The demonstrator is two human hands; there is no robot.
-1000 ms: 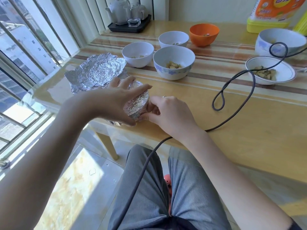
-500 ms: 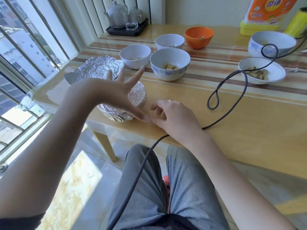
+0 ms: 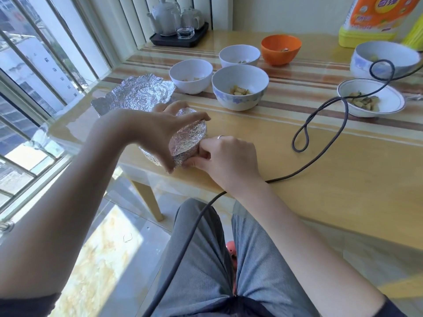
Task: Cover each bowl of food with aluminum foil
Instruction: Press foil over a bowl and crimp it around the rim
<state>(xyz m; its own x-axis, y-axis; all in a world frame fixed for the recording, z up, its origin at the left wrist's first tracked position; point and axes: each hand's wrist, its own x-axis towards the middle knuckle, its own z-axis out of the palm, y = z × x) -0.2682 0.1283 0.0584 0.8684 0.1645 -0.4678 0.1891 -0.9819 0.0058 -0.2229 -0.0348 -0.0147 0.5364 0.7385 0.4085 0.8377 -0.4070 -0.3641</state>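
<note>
A foil-wrapped bowl (image 3: 187,143) sits at the table's near left corner, tilted toward me. My left hand (image 3: 160,131) grips its top and far side with spread fingers. My right hand (image 3: 225,156) pinches the foil at its lower right rim. A crumpled foil sheet (image 3: 135,94) lies just behind. Uncovered bowls with food stand beyond: two plain white bowls (image 3: 191,75) (image 3: 239,56), a blue-patterned bowl (image 3: 240,86), an orange bowl (image 3: 281,49), a large blue-patterned bowl (image 3: 384,58) and a shallow white dish (image 3: 370,100).
A dark cable (image 3: 320,143) loops across the table from the far right down over my lap. A black tray with a teapot (image 3: 164,17) and glass stands at the back left. A yellow bottle (image 3: 370,19) stands back right. Window bars run along the left.
My left hand, lifted with fingers spread half a second ago, has come back down onto the foil-wrapped bowl. My right hand has moved up against the foil rim.
</note>
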